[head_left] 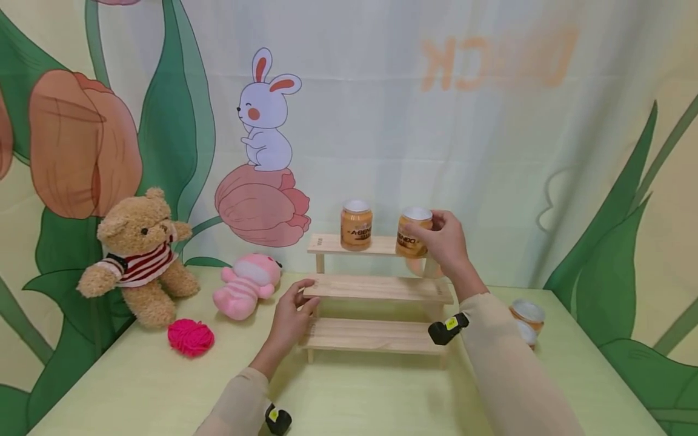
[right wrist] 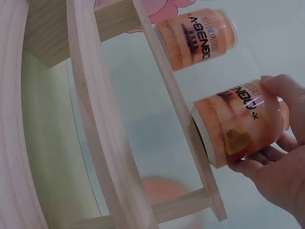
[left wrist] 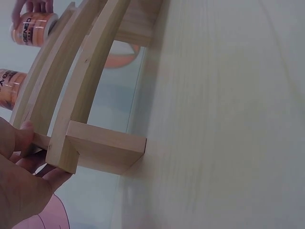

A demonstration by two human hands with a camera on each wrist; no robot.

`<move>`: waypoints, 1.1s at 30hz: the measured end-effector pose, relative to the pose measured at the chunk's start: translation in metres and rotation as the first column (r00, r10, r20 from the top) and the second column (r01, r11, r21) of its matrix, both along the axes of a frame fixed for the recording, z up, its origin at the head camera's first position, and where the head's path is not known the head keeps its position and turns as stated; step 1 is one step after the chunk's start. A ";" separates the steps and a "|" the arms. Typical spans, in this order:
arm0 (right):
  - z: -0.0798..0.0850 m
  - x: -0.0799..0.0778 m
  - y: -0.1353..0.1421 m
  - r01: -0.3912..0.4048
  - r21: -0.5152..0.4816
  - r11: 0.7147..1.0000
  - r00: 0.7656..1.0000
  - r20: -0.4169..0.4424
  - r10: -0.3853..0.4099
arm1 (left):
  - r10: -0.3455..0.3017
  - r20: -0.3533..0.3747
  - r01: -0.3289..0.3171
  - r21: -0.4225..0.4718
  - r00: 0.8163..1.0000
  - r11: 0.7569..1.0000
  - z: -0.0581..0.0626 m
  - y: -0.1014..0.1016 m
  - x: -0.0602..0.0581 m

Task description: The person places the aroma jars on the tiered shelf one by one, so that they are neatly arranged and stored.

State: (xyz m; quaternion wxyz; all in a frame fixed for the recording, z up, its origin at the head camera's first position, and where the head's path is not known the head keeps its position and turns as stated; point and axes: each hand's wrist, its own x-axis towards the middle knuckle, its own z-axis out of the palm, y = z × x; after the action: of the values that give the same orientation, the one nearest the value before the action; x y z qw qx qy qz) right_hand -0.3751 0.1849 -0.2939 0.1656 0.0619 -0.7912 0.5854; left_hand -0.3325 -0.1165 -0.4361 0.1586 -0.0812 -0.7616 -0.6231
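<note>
One can (head_left: pixel 357 235) on the stand's (head_left: pixel 377 289) top tier (head_left: pixel 384 244), second can (head_left: pixel 411 242) rightward, teddy bear (head_left: pixel 144 263) far left.

A head-worn camera is looking forward and down across the whole wooden stand (head_left: pixel 376 287); from closer in, the left wrist camera (head_left: pixel 278 419), turned sideways, is facing the stand's left end, and the right wrist camera (head_left: pixel 449 329), its top shelf (right wrist: pixel 175 95). Both wrist views are sharing two cans (head_left: pixel 357 227).
</note>
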 end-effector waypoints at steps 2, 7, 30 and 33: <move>0.001 -0.001 0.001 0.004 0.009 1.000 1.000 0.003 -0.004 | 0.000 -0.002 0.000 -0.006 1.000 1.000 0.000 0.001 0.000; 0.002 -0.003 0.001 0.016 0.021 1.000 0.999 0.039 -0.017 | 0.009 -0.007 -0.009 -0.015 1.000 1.000 0.001 0.001 0.000; 0.005 -0.007 0.009 -0.075 0.210 0.975 0.996 0.069 0.062 | 0.001 0.005 -0.001 -0.004 1.000 1.000 0.001 0.000 0.001; 0.010 0.003 0.015 -0.091 0.262 0.961 0.993 0.095 0.068 | -0.003 0.005 0.003 0.000 1.000 1.000 0.000 0.000 0.000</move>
State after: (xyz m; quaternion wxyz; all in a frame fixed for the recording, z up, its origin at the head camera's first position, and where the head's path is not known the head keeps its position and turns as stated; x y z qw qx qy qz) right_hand -0.3720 0.1999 -0.2841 0.0983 0.0902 -0.8658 0.4822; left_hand -0.3322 -0.1162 -0.4357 0.1558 -0.0805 -0.7620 -0.6234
